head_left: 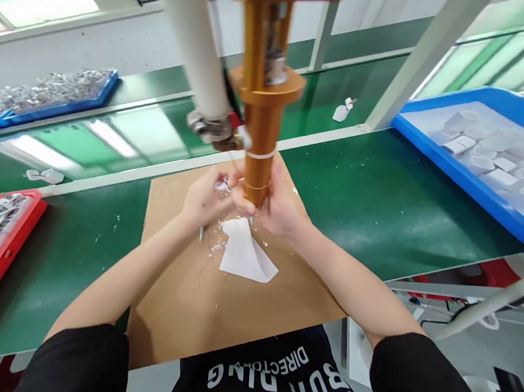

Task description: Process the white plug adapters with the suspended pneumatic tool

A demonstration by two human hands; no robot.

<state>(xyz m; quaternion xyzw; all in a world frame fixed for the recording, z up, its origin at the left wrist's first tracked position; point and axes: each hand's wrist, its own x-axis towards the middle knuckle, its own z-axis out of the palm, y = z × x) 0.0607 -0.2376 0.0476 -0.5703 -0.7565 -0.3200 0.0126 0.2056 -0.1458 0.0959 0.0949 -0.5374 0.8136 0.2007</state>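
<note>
Near the middle of the view, my right hand [280, 204] is wrapped round the lower end of a gold-coloured hanging tool [262, 131]. To its left, my left hand [206, 196] has its fingers bent together round a small white piece [223, 185], partly hidden by the fingers. Both hands are close together over a brown board [184, 313]. Just below them a folded white sheet [248, 253] lies on the board, with small white scraps around it. The tool's tip is mostly hidden by my right hand.
A blue tray [470, 192] of white, clear-looking parts is at the right. At the left stands a red tray [15, 258] of small parts. Behind, a blue tray [100, 99] is heaped with parts. White pieces [341, 113] lie on the green belt beyond. A white pole [195, 52] hangs beside the tool.
</note>
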